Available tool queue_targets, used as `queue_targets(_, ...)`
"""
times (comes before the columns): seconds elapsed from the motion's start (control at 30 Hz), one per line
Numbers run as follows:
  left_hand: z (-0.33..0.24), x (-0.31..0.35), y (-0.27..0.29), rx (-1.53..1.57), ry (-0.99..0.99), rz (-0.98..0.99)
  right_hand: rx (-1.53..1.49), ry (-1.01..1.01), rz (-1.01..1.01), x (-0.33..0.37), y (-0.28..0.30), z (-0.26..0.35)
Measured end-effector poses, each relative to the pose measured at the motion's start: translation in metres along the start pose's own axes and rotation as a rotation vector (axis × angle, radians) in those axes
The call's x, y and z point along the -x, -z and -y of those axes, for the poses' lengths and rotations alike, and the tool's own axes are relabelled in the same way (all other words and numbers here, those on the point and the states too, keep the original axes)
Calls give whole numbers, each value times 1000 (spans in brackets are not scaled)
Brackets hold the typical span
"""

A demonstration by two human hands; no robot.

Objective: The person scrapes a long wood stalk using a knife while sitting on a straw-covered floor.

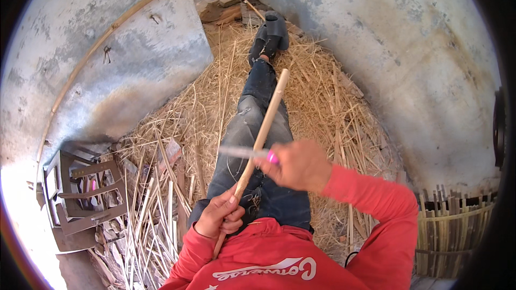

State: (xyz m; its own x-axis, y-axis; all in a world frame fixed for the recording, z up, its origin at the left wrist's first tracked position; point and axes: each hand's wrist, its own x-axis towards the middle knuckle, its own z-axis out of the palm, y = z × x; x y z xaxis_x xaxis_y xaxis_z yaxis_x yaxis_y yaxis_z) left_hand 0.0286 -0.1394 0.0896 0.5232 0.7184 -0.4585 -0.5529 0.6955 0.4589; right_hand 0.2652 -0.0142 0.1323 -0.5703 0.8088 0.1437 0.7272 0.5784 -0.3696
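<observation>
A pale wooden stick slants up and away across my lap, its lower end near my waist. My left hand is closed round its lower part. In my right hand is a knife with a pink handle, gripped in closed fingers. The blade points left and crosses the stick around its middle, and it looks smeared by motion. Whether the edge touches the wood I cannot tell. Under the stick my legs stretch out in dark jeans, with the feet in dark footwear at the far end.
Straw and shavings cover the floor around my legs. Split strips lie at the left, near a dark metal frame. A woven basket stands at the right. A long bent pole leans along the left wall; bricks lie at the far end.
</observation>
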Motion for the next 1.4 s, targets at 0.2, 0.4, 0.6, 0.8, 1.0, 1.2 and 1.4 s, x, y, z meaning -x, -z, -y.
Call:
queue_targets(0.2,7,-1,11,10,-4,-54,77,-101,-283,-48,-4,-88)
queue_targets(0.4,0,3,15,3,-20,-53,155,60,-220,-49,-27,-61)
queue_targets(0.6,7,7,10,5,12,33,186,-158,-202,-79,8,-110)
queue_targets(0.8,-4,16,11,73,-15,70,-46,-273,-441,-75,7,-96)
queue_targets(1.0,-4,16,12,69,-3,76,-444,-172,-597,-67,38,-79)
queue_targets(1.2,1,13,6,18,-15,10,12,4,-279,-43,19,-32)
queue_targets(1.4,4,9,4,-27,-41,-40,18,-48,-352,-60,12,-63)
